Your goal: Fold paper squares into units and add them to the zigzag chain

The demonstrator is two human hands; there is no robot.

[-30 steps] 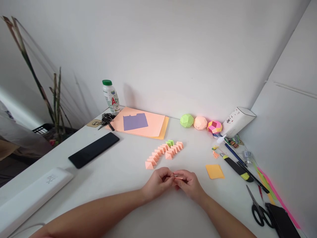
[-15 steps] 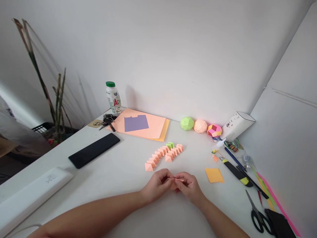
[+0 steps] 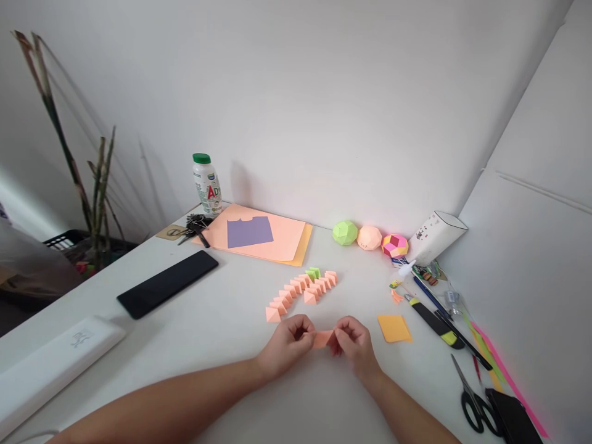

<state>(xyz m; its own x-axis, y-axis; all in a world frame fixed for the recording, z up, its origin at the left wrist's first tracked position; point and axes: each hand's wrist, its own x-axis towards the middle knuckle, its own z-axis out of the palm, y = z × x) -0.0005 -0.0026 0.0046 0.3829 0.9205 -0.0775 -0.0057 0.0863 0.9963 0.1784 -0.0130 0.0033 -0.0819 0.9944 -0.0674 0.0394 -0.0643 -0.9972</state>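
Observation:
A small piece of peach paper (image 3: 322, 339) is stretched between my two hands above the table's front part. My left hand (image 3: 287, 345) pinches its left end. At its right end are the closed fingertips of my right hand (image 3: 356, 346). Just beyond my hands stand two rows of folded peach paper pieces (image 3: 287, 296), with a couple of green folded pieces (image 3: 313, 272) at the back. To the right of my right hand lies a stack of orange paper squares (image 3: 394, 328).
Scissors (image 3: 476, 398), a cutter knife (image 3: 435, 322) and a glue bottle (image 3: 404, 271) lie on the right. Three paper balls (image 3: 369, 238) sit by the wall. A black phone (image 3: 169, 283), a white power strip (image 3: 65, 370), peach sheets (image 3: 287, 237) and a bottle (image 3: 207, 185) are on the left.
My fingers have drawn slightly apart, and more of the peach paper's face shows between them. The whole view has shifted a little, so things appear further left.

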